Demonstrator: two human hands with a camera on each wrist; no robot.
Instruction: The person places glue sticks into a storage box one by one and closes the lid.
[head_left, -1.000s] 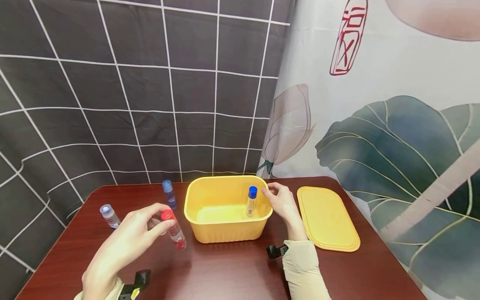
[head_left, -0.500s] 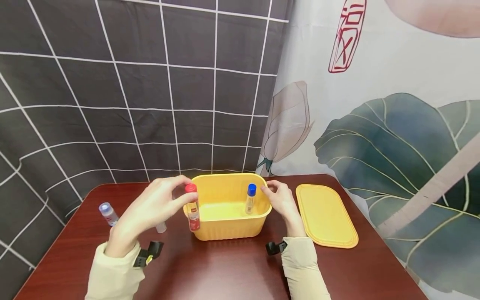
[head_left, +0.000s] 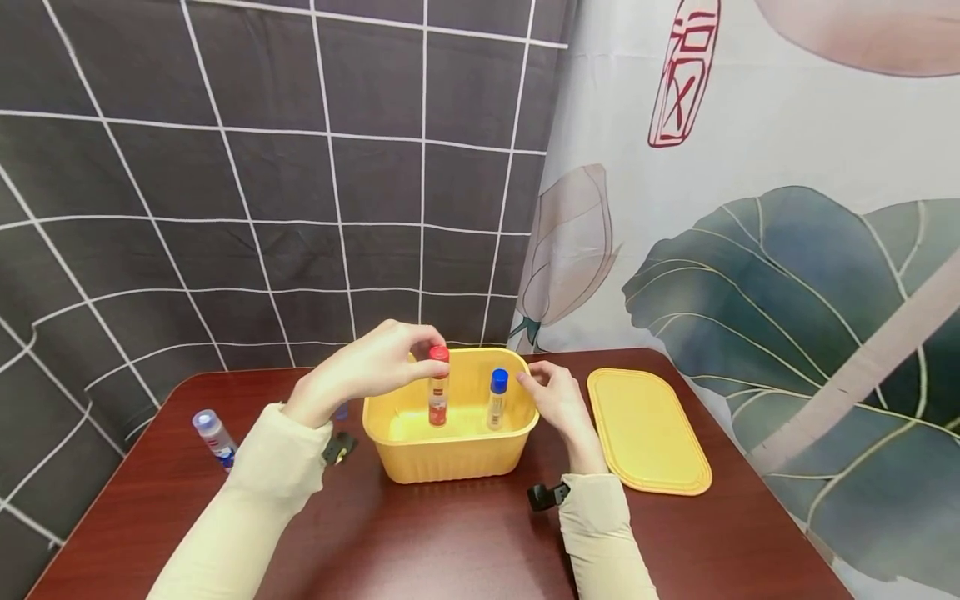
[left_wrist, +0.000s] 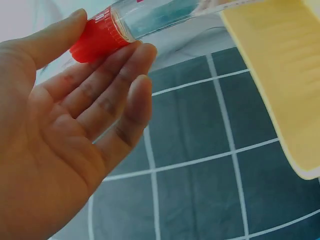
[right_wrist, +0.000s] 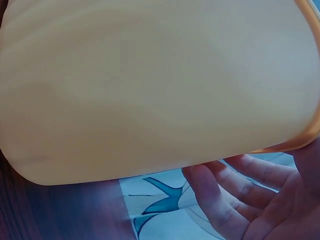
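Note:
My left hand point(head_left: 386, 354) pinches a clear tube by its red cap point(head_left: 438, 355), between thumb and fingertips. The tube hangs upright within the opening of a yellow plastic box point(head_left: 450, 458). In the left wrist view, the ribbed red cap point(left_wrist: 102, 37) and see-through barrel show close up. Inside the box, toward its right end, stands a second clear tube with a blue cap point(head_left: 498, 381). My right hand point(head_left: 558, 398) grips the box's right rim. In the right wrist view, the right hand's fingers point(right_wrist: 235, 185) lie against the outside of the wall.
A flat yellow lid point(head_left: 651, 431) lies on the dark red table point(head_left: 450, 542), right of the box. Another capped clear tube point(head_left: 215, 437) stands at the left. A bit of a blue tube point(head_left: 342, 412) peeks out behind my left wrist. A grey grid cloth point(head_left: 262, 183) hangs behind.
My left hand has carried the red-capped tube rightward from beside the box to inside its opening. My right hand has kept its hold on the rim.

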